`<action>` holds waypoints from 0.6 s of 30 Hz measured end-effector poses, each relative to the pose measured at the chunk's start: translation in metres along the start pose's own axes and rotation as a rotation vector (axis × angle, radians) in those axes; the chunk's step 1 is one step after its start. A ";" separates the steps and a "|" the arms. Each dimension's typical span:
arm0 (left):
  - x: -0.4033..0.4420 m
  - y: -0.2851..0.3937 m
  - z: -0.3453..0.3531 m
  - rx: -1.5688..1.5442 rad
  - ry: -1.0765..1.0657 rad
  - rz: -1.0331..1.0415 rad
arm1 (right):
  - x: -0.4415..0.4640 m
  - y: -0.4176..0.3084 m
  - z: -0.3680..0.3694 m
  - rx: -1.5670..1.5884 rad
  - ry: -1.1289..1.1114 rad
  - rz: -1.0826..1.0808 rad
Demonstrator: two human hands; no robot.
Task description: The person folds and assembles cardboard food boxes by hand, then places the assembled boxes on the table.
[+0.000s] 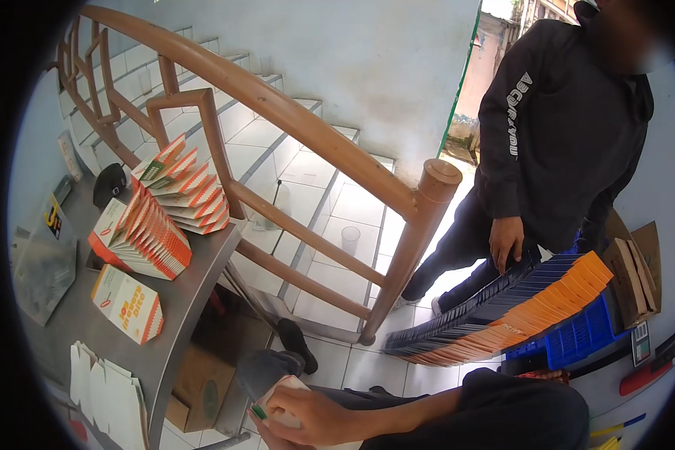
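**Small carton (286, 421) in hand beside a laden worktop (181, 306)**

The small carton, pale with a green patch, sits low in view above the wearer's lap. The right hand (313, 417) has its fingers bent and pressed over it; the left hand (271, 439) lies just below, mostly cut off, so I cannot tell how its fingers close. On the worktop stand nested red-and-white cartons (151, 244), with one "joy in every bite" carton (127, 304) and white blanks (111, 397) nearer. Across the floor, a co-worker's hand (507, 240) hangs near a long orange-and-black carton row (502, 311).
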State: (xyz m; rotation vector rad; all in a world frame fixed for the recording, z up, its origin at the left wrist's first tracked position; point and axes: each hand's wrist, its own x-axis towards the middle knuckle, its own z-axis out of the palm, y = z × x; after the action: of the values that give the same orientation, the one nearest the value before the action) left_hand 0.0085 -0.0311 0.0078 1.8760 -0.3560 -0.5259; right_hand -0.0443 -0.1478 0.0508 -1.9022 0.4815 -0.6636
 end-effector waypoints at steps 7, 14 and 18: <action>0.000 0.004 0.026 -0.607 -0.009 0.017 | 0.006 0.026 0.030 0.482 0.093 0.284; 0.008 -0.001 0.020 0.346 0.290 0.398 | 0.008 0.043 0.031 0.826 0.023 0.308; 0.003 0.013 0.013 0.226 0.397 0.375 | 0.008 0.038 0.021 0.726 -0.109 0.396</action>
State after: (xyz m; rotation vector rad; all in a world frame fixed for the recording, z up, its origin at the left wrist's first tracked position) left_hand 0.0046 -0.0471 0.0157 2.0124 -0.5006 0.1463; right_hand -0.0258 -0.1526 0.0110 -1.1089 0.4501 -0.3907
